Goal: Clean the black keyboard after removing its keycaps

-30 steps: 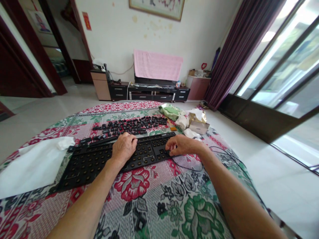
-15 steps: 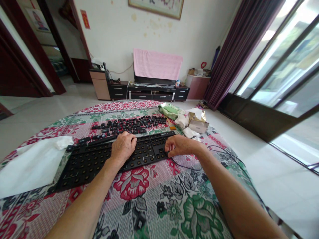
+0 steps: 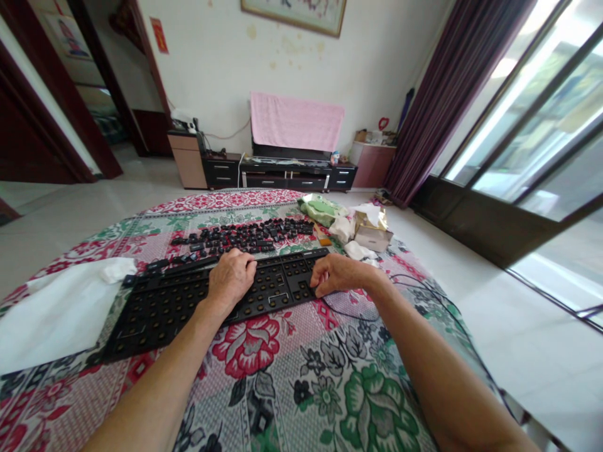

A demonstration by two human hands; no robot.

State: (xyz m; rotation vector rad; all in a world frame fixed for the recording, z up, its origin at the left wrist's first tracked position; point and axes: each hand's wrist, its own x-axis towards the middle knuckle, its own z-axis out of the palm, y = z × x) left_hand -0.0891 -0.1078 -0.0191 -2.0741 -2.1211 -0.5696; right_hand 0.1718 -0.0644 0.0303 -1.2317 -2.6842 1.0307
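Note:
A black keyboard [image 3: 264, 290] with its keycaps off lies slanted across the flowered tablecloth, its switches and a few metal stabiliser wires bare. My left hand [image 3: 232, 276] rests over its middle, fingers curled down at the back edge and closed on it. At the keyboard's right end, my right hand [image 3: 336, 274] is closed, with thumb and forefinger pinched low at the corner. Whatever is between those fingertips is hidden. Behind the keyboard, many loose black keycaps [image 3: 254, 235] are spread in a long heap.
White cloth [image 3: 61, 314] lies at the left. Back right are a tissue box [image 3: 373, 235], crumpled tissues [image 3: 343, 229], a green package [image 3: 323, 209] and an orange-handled brush [image 3: 323, 237]. A black cable [image 3: 348, 312] runs off rightward over the flowered tablecloth [image 3: 282, 402].

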